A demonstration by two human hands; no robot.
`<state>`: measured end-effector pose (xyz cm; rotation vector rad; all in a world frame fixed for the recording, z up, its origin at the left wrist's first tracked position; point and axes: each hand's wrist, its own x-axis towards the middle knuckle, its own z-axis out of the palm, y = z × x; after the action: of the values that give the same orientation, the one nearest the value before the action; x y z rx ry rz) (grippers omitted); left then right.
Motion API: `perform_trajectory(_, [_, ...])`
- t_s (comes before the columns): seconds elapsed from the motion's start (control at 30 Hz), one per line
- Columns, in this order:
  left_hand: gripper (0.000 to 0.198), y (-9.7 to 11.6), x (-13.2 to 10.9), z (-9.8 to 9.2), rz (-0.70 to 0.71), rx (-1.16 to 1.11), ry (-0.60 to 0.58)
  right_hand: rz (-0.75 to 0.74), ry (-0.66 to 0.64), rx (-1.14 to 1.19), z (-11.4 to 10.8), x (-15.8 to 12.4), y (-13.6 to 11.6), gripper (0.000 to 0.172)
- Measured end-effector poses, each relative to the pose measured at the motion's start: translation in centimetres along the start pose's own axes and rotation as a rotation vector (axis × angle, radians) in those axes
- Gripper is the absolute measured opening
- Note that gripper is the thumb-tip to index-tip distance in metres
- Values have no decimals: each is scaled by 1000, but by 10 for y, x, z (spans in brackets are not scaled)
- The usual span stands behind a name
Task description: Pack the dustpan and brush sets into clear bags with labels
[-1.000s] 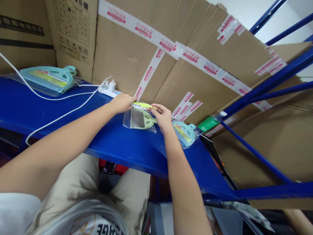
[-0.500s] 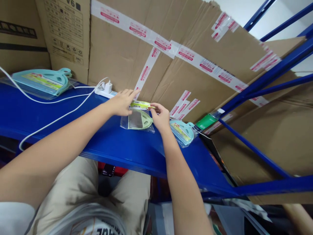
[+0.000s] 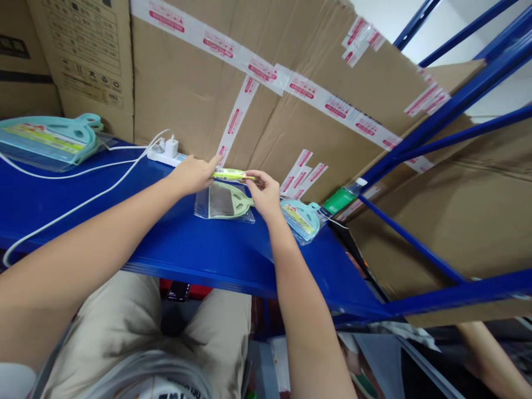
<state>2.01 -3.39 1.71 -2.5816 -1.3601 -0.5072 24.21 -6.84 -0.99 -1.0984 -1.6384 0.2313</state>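
A yellow-and-white printed card strip (image 3: 230, 175) stretches between my two hands, above the blue shelf. My left hand (image 3: 194, 174) is at its left end, thumb low and index finger pointing out toward the cardboard. Pinched at the strip's right end are the fingertips of my right hand (image 3: 265, 194). Just below the strip, a light green hand brush (image 3: 239, 200) with dark bristles lies in a clear plastic bag (image 3: 202, 205). Its handle end runs behind my right hand. Right of that hand lies a light blue dustpan (image 3: 300, 217) with a yellow label, bagged in plastic.
Another bagged blue dustpan (image 3: 50, 141) lies at the far left. A white power strip (image 3: 163, 158) with cables is left of my hands. A green-labelled bottle (image 3: 343, 198) leans at right. Cardboard (image 3: 187, 94) walls the back. Another person's arm (image 3: 490, 354) shows lower right.
The whole view has shifted, so the scene sits slightly farther left. Both hands stay at the card strip, which now looks thinner and tilted more edge-on.
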Motion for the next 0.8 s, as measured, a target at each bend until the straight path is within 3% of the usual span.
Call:
perform_trajectory(0.17, [65,-19,0,-3,-137,-110,46,49,35,39,-7,2,8,16])
perform_trajectory(0.3, [66,-18,4,1,-125,-511,114,73,-25,54,-1,-1,6,17])
perform_trajectory(0.37, [62,-9,6,4,-79,-770,60,74,-55,74,5,-3,4,17])
perform_trajectory(0.47, [59,5,7,7,-40,-967,-147,103,-89,99,14,-5,2,19])
perform_trajectory(0.57, [55,8,6,8,-36,-952,-222,177,-83,111,18,-5,4,28])
perform_trajectory(0.7, [51,-13,12,11,-153,-875,-111,243,-24,-46,16,-8,4,26])
perform_trajectory(0.8, [59,-41,20,17,-195,-816,-40,256,-104,-315,18,-13,-8,24])
